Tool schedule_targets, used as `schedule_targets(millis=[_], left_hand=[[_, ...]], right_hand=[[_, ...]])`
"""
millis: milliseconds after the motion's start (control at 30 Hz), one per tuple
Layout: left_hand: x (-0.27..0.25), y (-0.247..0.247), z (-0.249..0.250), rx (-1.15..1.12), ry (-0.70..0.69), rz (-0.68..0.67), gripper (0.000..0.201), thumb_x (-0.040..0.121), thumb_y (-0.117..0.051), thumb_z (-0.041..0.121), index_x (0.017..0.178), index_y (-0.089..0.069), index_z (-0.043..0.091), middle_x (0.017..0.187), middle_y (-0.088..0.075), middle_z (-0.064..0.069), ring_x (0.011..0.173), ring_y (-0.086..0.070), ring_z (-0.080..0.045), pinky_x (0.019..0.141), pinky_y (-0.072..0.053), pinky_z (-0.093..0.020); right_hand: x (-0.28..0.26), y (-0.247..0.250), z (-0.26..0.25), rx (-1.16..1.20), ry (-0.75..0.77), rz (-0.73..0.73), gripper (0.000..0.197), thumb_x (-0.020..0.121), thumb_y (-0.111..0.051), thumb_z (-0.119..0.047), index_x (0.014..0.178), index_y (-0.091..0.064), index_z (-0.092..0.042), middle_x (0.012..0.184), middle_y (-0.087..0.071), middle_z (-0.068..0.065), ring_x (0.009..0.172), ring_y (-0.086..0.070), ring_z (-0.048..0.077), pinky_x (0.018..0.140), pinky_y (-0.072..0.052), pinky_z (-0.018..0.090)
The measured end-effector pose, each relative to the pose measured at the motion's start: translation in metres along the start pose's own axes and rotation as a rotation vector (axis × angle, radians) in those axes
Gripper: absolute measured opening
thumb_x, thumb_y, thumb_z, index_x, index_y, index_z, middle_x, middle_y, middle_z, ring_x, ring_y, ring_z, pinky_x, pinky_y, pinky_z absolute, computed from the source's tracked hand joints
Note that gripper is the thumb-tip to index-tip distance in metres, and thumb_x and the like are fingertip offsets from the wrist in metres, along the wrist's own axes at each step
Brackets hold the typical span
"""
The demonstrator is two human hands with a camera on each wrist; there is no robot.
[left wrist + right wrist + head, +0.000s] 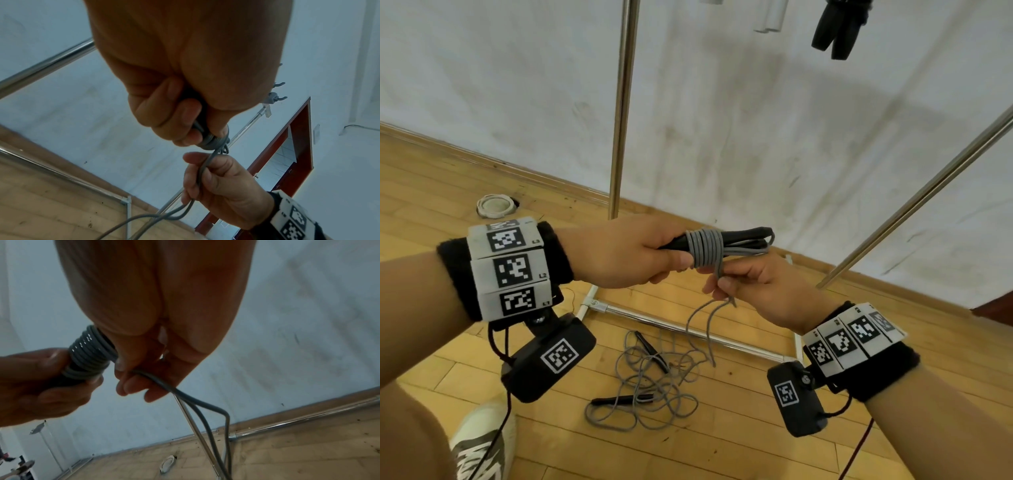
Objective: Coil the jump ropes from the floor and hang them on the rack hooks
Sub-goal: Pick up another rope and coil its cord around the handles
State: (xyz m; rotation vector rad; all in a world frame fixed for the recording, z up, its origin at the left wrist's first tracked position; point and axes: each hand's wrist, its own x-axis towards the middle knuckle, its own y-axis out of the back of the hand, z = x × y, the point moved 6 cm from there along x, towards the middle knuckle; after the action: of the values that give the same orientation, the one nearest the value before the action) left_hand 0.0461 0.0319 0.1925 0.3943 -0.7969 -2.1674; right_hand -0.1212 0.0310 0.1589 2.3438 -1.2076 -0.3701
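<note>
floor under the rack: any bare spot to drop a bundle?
Bare boards left of the loose rope pile, toward the white floor cap, and right of the pile, before the rack base bar. Crowded: the tangle itself, below both hands.

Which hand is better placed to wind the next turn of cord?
Probably the right hand: it already pinches the loose grey cord just below the coil, while the left hand is occupied gripping the handles.

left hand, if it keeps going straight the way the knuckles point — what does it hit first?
Probably the right hand. The left hand grips the black handles with the grey cord wound round them, pointing right; the right hand's fingers pinch the loose cord just beyond and slightly lower. Depth unclear, so it might pass above them.
</note>
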Motion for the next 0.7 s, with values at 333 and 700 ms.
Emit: schedule_targets(millis=[333, 700], left_hand=[[-0.01, -0.007, 0.003, -0.004, 0.067, -0.161, 0.015, 0.101, -0.049, 0.026, 0.095, -0.055, 0.013, 0.062, -0.056, 0.006, 0.053, -0.047, -0.008, 0.052, -0.041, -0.019], [-0.016, -0.027, -0.008, 0.148, 0.147, -0.389, 0.018, 0.1, -0.051, 0.033, 0.087, -0.053, 0.021, 0.064, -0.054, 0.011, 0.055, -0.047, -0.003, 0.055, -0.042, -0.019]], right_hand=[[0.003, -0.005, 0.018, -0.257, -0.034, 0.0, 0.021, 0.097, -0.054, -0.036, 0.081, -0.067, -0.037, 0.075, -0.069, -0.012, 0.058, -0.058, 0.002, 0.058, -0.05, 0.019], [0.017, 0.002, 0.032, -0.389, -0.115, -0.141, 0.033, 0.095, -0.06, -0.036, 0.078, -0.058, -0.008, 0.065, -0.056, -0.001, 0.058, -0.048, 0.011, 0.059, -0.042, 0.026]])
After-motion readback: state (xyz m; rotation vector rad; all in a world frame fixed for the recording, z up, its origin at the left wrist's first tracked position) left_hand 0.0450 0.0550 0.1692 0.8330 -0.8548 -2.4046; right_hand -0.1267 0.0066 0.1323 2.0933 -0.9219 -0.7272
